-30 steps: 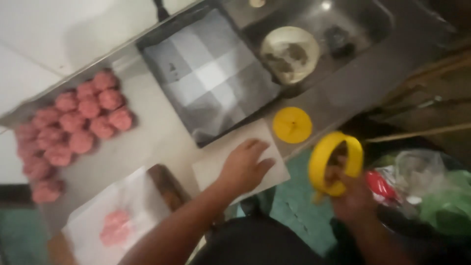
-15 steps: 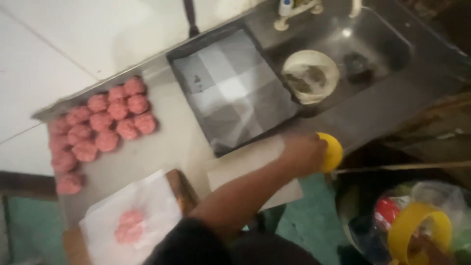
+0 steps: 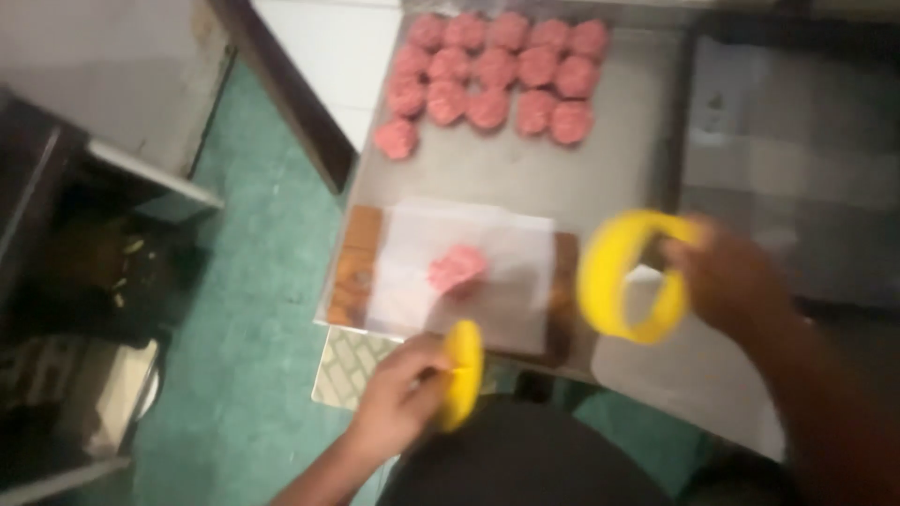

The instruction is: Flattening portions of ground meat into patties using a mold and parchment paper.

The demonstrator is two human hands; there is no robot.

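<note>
Hands frame the lower half of the view, each closed around a piece of yellow plastic. The left hand, at about seven o'clock, pinches a flat yellow plastic disc edge-on between thumb and fingers, just off the near edge of the steel counter. The right hand, at about three o'clock, grips the rim of a yellow plastic ring mould, holding it tilted above the counter; motion blur smears the ring, so which fingers hook inside it is hard to tell. Between the two hands, near centre, lies a brown wooden board covered by a sheet of white paper, and on the paper sits a single lump of pink minced meat. At twelve o'clock, well apart from the board, rows of rounded pink meat balls rest on the steel. A dark metal tray fills the two o'clock corner, and green floor shows at nine o'clock. Ring and disc look light, stiff and smooth, probably slippery once greasy, so a hold on the rim suits both. The meat lump looks soft and sticky, likely to deform under any pinch, better lifted from below with its paper.
</note>
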